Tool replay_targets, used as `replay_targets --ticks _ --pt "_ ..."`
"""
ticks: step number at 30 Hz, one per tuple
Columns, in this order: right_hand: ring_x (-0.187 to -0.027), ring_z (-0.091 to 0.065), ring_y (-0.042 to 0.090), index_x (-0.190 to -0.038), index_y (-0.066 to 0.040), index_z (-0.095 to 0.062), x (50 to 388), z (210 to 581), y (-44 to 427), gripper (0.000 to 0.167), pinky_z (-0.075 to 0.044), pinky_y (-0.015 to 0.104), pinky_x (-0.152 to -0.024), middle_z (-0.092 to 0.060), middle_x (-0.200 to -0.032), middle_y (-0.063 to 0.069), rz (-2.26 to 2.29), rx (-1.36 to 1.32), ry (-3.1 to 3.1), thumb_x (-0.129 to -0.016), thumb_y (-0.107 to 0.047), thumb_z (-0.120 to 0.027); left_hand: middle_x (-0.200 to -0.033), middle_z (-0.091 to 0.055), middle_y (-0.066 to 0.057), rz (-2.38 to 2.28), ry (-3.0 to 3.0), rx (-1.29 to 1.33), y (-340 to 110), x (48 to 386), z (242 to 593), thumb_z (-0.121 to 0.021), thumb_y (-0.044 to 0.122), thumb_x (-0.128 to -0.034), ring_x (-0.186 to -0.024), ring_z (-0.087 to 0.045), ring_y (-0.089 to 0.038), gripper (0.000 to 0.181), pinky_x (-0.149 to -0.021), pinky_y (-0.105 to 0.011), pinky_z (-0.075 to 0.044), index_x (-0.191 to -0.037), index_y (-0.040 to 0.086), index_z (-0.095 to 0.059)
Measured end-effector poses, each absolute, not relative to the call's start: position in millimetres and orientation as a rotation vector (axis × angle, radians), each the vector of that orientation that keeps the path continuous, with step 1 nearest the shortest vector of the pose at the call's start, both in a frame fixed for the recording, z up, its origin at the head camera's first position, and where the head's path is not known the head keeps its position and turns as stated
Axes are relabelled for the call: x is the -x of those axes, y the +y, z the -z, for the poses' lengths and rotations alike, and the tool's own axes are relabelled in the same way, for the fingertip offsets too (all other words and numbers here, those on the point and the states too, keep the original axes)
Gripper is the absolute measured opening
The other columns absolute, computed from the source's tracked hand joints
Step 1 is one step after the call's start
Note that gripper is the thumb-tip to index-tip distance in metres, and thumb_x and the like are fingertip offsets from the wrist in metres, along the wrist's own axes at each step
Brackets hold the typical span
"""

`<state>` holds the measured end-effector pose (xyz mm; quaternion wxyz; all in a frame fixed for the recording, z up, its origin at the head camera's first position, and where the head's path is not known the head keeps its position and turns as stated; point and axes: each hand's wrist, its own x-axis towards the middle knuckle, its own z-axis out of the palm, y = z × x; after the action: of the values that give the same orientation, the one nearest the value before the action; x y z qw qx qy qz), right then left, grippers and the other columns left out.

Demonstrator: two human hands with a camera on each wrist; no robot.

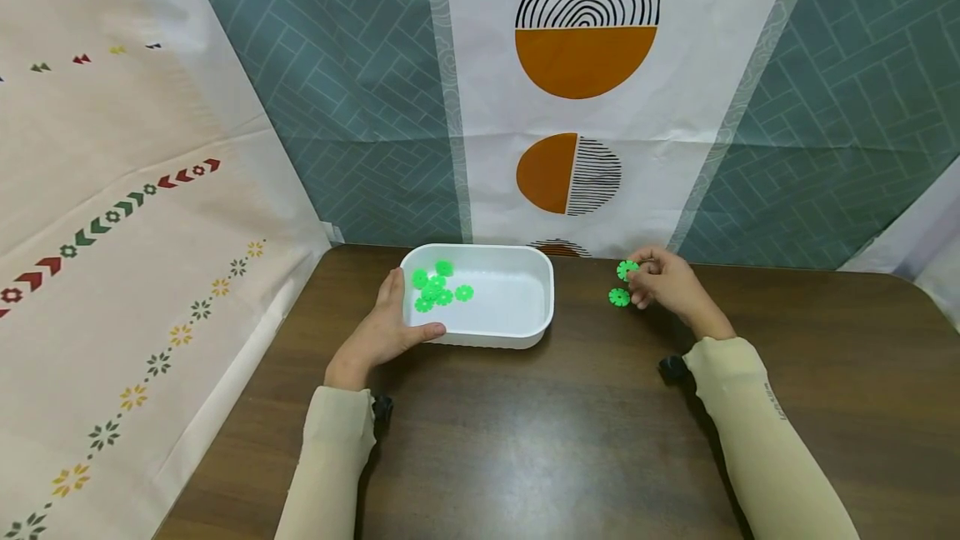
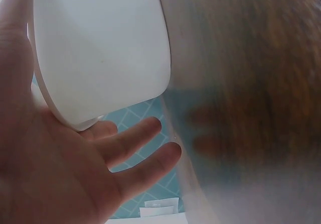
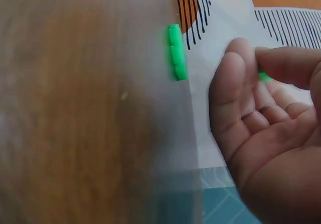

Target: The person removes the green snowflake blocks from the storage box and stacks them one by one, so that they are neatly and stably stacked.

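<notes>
A white plastic tub (image 1: 517,290) stands near the table's back edge, with several green notched discs (image 1: 464,293) at its left end. My left hand (image 1: 386,327) holds the tub's near left corner, thumb along the front rim and fingers along the left side. In the left wrist view the lower fingers (image 2: 145,169) stick out beneath the tub wall (image 2: 100,53). To the tub's right, my right hand (image 1: 667,282) pinches a green notched disc (image 1: 626,268), mostly covered by the fingers in the right wrist view. Another green disc (image 1: 618,297) lies on the table beside those fingertips.
The brown wooden table (image 1: 517,432) reaches back to a patterned cloth backdrop (image 1: 375,90). At the left hangs a cream cloth (image 1: 187,273) with printed motifs, meeting the table's left edge. Dark wrist devices (image 1: 672,369) sit under both sleeves.
</notes>
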<state>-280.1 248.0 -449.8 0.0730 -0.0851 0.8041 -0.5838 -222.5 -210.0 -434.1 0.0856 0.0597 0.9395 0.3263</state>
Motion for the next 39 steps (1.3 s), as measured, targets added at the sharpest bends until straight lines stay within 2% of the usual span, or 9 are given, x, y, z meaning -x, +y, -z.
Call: replay_targets --ticks 4,14,22,30,39 --pt "-0.064 -0.063 0.017 -0.13 0.012 -0.04 281.1 455.3 252.5 0.034 -0.056 0.032 -0.06 -0.061 -0.084 0.016 1.758 0.178 2.286 -0.103 -0.003 -0.054 -0.166 0.009 -0.018 -0.962 2.801 -0.173 -210.1 222.9 434.8 -0.079 0.054 -0.0829 -0.148 -0.017 -0.04 0.13 -0.114 -0.054 -0.028 -0.159 0.005 0.013" --pt "-0.065 -0.062 0.018 -0.14 0.01 -0.045 282.9 458.5 257.6 0.039 -0.057 0.034 -0.065 -0.061 -0.088 0.016 1.663 0.141 2.233 -0.104 -0.002 -0.052 -0.166 0.009 -0.019 -0.958 2.806 -0.184 -210.5 223.5 435.2 -0.079 0.052 -0.0843 -0.148 -0.017 -0.041 0.128 -0.114 -0.054 -0.028 -0.159 0.004 0.013" --pt "-0.064 -0.063 0.018 -0.126 0.013 -0.043 283.6 458.4 253.4 0.03 -0.057 0.033 -0.062 -0.064 -0.087 0.017 1.622 0.151 2.254 -0.1 0.002 -0.055 -0.166 0.009 -0.019 -0.964 2.797 -0.178 -209.9 222.3 433.5 -0.079 0.051 -0.084 -0.148 -0.017 -0.042 0.128 -0.113 -0.055 -0.029 -0.159 0.004 0.013" --pt "-0.063 -0.064 0.02 -0.126 0.008 -0.053 283.0 456.7 247.2 0.029 -0.058 0.035 -0.062 -0.064 -0.086 0.016 1.549 0.057 2.33 -0.099 -0.001 -0.058 -0.166 0.01 -0.018 -0.964 2.795 -0.177 -209.2 222.7 432.0 -0.079 0.052 -0.084 -0.148 -0.017 -0.041 0.128 -0.113 -0.055 -0.029 -0.159 0.004 0.013" --pt "-0.065 -0.064 0.02 -0.128 0.008 -0.054 282.2 456.7 245.8 0.029 -0.059 0.035 -0.064 -0.064 -0.086 0.015 1.525 0.024 2.32 -0.102 -0.003 -0.057 -0.167 0.01 -0.017 -0.972 2.793 -0.174 -209.1 222.7 432.9 -0.08 0.052 -0.0833 -0.149 -0.017 -0.041 0.129 -0.114 -0.055 -0.028 -0.159 0.004 0.013"
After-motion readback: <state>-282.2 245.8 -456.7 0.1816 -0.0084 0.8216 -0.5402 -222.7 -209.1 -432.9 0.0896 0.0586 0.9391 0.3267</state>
